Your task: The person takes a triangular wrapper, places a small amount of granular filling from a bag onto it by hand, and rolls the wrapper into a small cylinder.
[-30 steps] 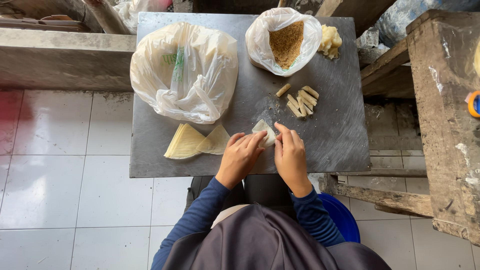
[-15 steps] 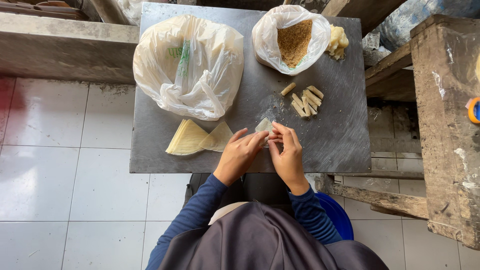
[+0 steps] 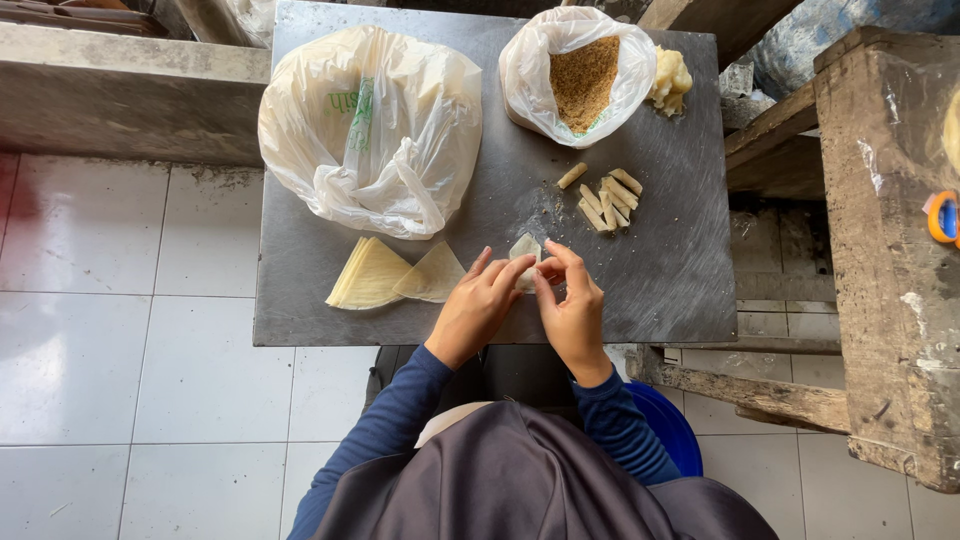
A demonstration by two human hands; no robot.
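Observation:
My left hand (image 3: 477, 306) and my right hand (image 3: 570, 304) meet at the near edge of a grey metal table (image 3: 680, 280). Both pinch a small pale wrapper (image 3: 524, 248) that is partly folded between the fingertips. A fanned stack of pale yellow triangular wrappers (image 3: 385, 274) lies just left of my left hand. Several small finished rolls (image 3: 607, 195) lie together beyond my right hand. An open plastic bag of brown crumbly filling (image 3: 582, 72) stands at the far right of the table.
A large crumpled translucent plastic bag (image 3: 372, 128) fills the table's far left. A pale yellowish lump (image 3: 671, 78) sits beside the filling bag. A rough wooden bench (image 3: 885, 250) stands to the right, a blue bucket (image 3: 665, 425) below me, and white floor tiles (image 3: 130, 370) left.
The view has drifted slightly. My fingers have worked the wrapper, and both hands stay together at the same spot on the table.

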